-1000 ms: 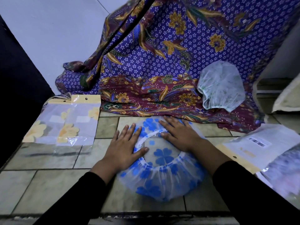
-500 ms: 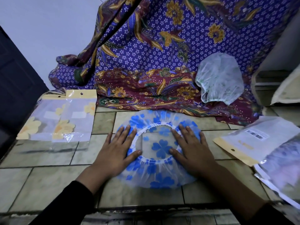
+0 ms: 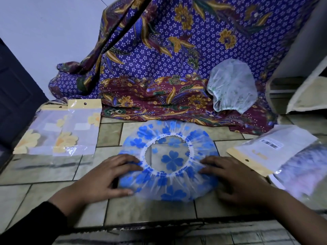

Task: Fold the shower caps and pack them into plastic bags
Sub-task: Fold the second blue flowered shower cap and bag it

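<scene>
A clear shower cap with blue flowers [image 3: 168, 142] lies flat and round on the tiled surface, its elastic opening facing up. My left hand [image 3: 104, 177] rests on the cap's left edge, fingers and thumb pinching the rim. At the cap's right edge my right hand [image 3: 235, 177] lies with fingers on the plastic. A second cap, white with green print [image 3: 231, 85], sits crumpled on the patterned cloth at the back right. Plastic bags with yellow headers [image 3: 272, 151] lie at the right.
Packed bags showing yellow-flower caps [image 3: 58, 131] lie at the left. A purple and maroon batik cloth [image 3: 168, 59] drapes across the back. A dark door [image 3: 14, 96] stands at the far left. The tiled ledge [image 3: 141, 214] ends just below my hands.
Both hands have slid from the cap's middle outward to its left and right edges. The cap now lies spread flat and round.
</scene>
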